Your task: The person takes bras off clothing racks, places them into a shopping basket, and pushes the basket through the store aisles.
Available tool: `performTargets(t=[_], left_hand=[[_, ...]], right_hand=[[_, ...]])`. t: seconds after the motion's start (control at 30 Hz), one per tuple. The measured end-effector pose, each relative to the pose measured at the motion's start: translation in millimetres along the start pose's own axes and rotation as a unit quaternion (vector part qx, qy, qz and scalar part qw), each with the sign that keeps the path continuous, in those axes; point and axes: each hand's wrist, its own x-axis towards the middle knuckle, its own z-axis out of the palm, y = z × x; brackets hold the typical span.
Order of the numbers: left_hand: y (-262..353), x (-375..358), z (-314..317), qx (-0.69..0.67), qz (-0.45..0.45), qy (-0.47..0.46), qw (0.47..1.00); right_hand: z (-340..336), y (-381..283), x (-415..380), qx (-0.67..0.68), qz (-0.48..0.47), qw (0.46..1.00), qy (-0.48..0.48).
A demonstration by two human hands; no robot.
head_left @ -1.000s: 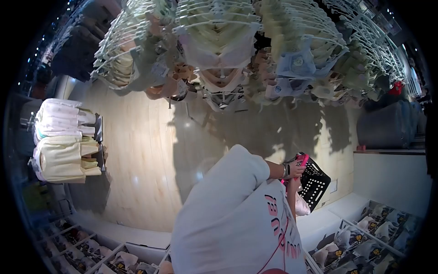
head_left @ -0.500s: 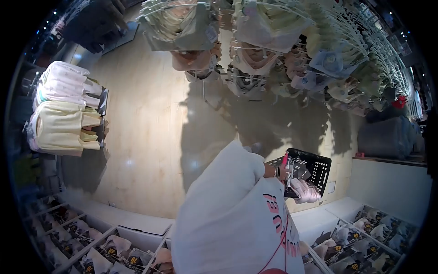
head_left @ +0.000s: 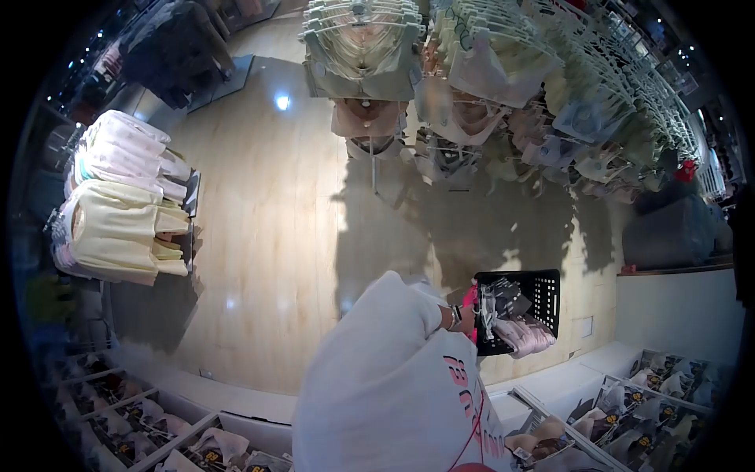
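Note:
My left hand [head_left: 466,320], with a band on its wrist, is closed at the left rim of a black shopping basket [head_left: 546,291], by the basket's pink handle [head_left: 470,297]. The white sleeve [head_left: 393,303] covers most of that arm. Inside the basket lie grey and dark items with clear hangers [head_left: 503,299], and a folded pale pink garment [head_left: 525,336] hangs over the near edge. My right hand is out of sight.
Racks of pastel bras [head_left: 362,71] on white hangers stand ahead and to the right. Pale shirts [head_left: 114,228] hang at the left. Divided trays [head_left: 212,448] of underwear line the bottom edge. A grey bin [head_left: 668,232] is at the right. Pale wooden floor [head_left: 275,236] lies between.
The view has shifted, so the racks and shirts sit further right in it. The basket has swung flatter and its contents show more, with my left hand still at its handle.

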Motion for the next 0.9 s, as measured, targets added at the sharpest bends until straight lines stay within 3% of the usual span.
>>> performTargets(t=[0.1, 0.23, 0.33, 0.43, 0.47, 0.57, 0.7, 0.9], left_hand=[[3.6, -39.7, 7.9, 0.042, 0.102, 0.153, 0.982], [2.6, -87.7, 44.9, 0.088, 0.154, 0.205, 0.963], [8.9, -156.2, 63.8, 0.007, 0.128, 0.233, 0.964], [-0.9, -217.4, 55.2, 0.016, 0.126, 0.256, 0.958], [-5.6, -234.7, 44.0, 0.01, 0.108, 0.21, 0.972], [-15.5, -279.7, 11.2, 0.015, 0.086, 0.292, 0.952], [-22.9, -304.9, -18.6, -0.027, 0.077, 0.305, 0.949], [-21.3, -312.0, -46.6, -0.02, 0.095, 0.342, 0.935]], right_hand=[[27.3, -15.2, -34.3, -0.026, -0.003, 1.0, -0.009], [64.4, -43.1, -83.0, -0.062, -0.014, 0.998, -0.024], [94.8, -61.1, -122.6, -0.094, -0.022, 0.994, -0.049], [124.4, -82.4, -148.1, -0.12, -0.04, 0.989, -0.071], [134.7, -89.4, -155.1, -0.127, -0.048, 0.988, -0.078], [159.8, -110.1, -169.4, -0.138, -0.078, 0.983, -0.09], [160.7, -165.7, -179.8, -0.092, -0.024, 0.992, -0.085], [153.8, -171.9, -177.0, -0.046, -0.057, 0.996, -0.051]])
